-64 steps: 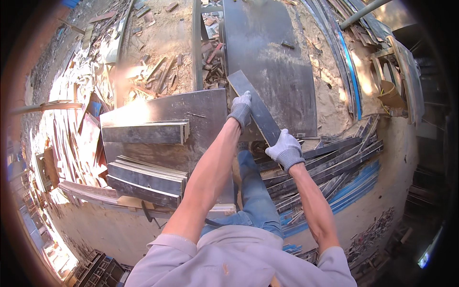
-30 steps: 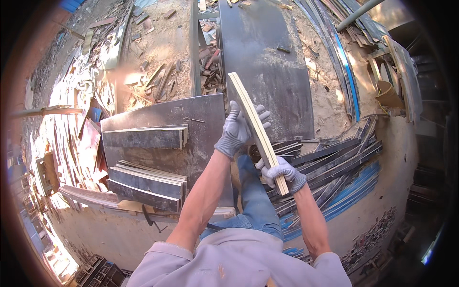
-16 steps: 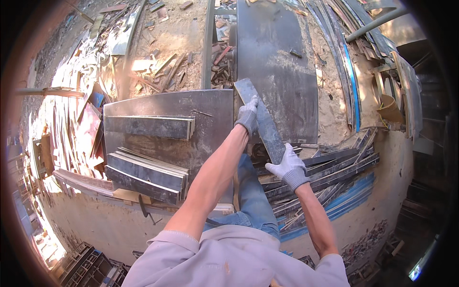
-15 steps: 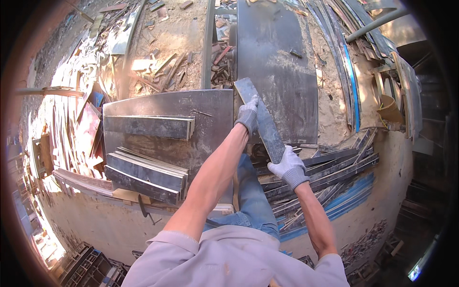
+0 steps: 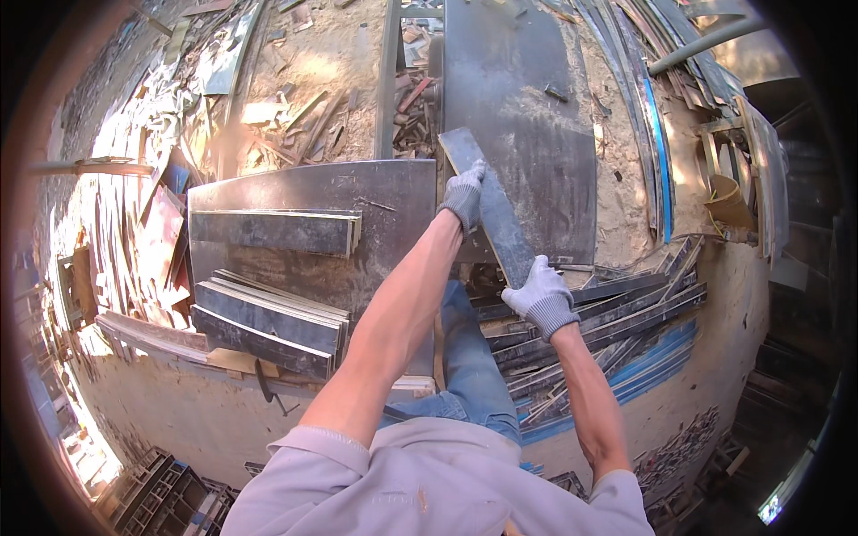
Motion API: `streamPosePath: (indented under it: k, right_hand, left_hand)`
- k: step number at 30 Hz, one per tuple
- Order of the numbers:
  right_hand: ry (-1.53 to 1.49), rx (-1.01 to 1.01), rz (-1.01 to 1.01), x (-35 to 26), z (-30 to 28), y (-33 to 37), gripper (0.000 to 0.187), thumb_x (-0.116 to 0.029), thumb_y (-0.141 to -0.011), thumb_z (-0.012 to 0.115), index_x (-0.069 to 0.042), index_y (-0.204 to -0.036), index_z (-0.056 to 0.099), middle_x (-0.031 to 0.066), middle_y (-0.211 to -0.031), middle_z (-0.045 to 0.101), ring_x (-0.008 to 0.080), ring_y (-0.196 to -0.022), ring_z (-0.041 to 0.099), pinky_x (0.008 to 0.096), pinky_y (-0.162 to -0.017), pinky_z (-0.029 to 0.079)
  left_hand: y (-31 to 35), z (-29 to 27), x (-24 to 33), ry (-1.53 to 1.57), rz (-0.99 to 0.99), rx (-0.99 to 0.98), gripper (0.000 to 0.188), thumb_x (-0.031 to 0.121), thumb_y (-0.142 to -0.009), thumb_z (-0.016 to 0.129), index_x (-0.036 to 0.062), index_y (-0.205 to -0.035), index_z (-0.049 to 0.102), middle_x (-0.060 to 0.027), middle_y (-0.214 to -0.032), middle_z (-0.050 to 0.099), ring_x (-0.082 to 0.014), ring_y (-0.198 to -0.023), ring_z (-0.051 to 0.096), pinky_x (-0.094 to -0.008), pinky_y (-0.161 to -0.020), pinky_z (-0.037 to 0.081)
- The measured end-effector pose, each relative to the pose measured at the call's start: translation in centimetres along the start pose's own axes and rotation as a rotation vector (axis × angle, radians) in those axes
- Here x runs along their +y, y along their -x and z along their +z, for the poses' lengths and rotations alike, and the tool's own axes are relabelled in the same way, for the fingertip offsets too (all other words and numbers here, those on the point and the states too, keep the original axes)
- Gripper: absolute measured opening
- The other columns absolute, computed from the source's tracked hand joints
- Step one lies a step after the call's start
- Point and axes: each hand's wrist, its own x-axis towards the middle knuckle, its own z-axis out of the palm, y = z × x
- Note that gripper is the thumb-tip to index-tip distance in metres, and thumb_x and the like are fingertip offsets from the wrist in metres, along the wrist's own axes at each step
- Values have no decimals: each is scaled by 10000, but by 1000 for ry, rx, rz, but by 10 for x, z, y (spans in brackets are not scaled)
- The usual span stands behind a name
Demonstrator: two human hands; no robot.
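A dark grey board strip (image 5: 498, 213) lies slantwise between my two gloved hands, its far end up and to the left. My left hand (image 5: 465, 193) is closed on it toward the far end, at its left edge. Around the near end my right hand (image 5: 541, 297) grips it, thumb on the left side. Behind the strip spreads a large dark panel (image 5: 527, 98). Left of my arm, a dark tabletop (image 5: 402, 192) bears a small stack of strips (image 5: 273, 232) and a thicker stack (image 5: 268, 317) in front.
Long dark strips (image 5: 599, 308) and blue-edged ones (image 5: 652, 362) are piled at the right, close to my right forearm. Wood scraps (image 5: 416, 103) fill a gap beyond the tabletop. At the left lies a heap of offcuts (image 5: 134, 223). A metal pipe (image 5: 706, 46) juts in at the upper right.
Both hands have shifted slightly away from me, carrying the strip a little farther over the panel. Their hold on it looks the same.
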Motion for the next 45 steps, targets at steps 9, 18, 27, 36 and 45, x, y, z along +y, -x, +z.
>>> streamPosePath:
  k: [9,18,27,36,45]
  right_hand:
    - [-47,-10,41,-4,-9,3,755,-386,-772,809,120,-1254,523,333,-1142,730,445,-1109,735,478,-970,589]
    - [-292,-84,-45,36,37,1,885,-492,-714,859,77,-1306,530,328,-1171,711,435,-1134,705,468,-985,556]
    - [-464,193,-503,66,99,97,909,-327,-727,954,-81,-1466,485,194,-1153,756,329,-1020,762,434,-911,598]
    - [-26,173,-882,-138,136,134,785,-374,-735,819,-64,-1403,546,208,-1266,669,398,-1173,668,467,-1000,555]
    - [125,128,-1027,-278,200,89,649,-455,-884,776,6,-1316,628,249,-1266,668,412,-1248,628,504,-1052,513]
  left_hand:
    - [54,34,72,-9,-242,107,634,486,-1004,674,-32,-1368,641,-210,-1174,737,-311,-1029,701,-460,-882,554]
    - [91,32,75,-478,35,198,617,532,-939,693,-57,-1119,717,-302,-1020,757,-437,-1024,750,-500,-841,565]
    - [320,-39,86,-341,239,332,500,473,-972,767,20,-1176,701,-188,-984,803,-341,-941,787,-451,-843,587]
    - [428,-279,32,-195,397,1214,847,476,-1007,732,-36,-1578,373,-279,-1607,451,-372,-1451,498,-445,-1182,413]
    - [383,-338,-5,155,82,992,934,446,-1050,649,-74,-1667,179,-278,-1730,262,-371,-1604,288,-382,-1291,265]
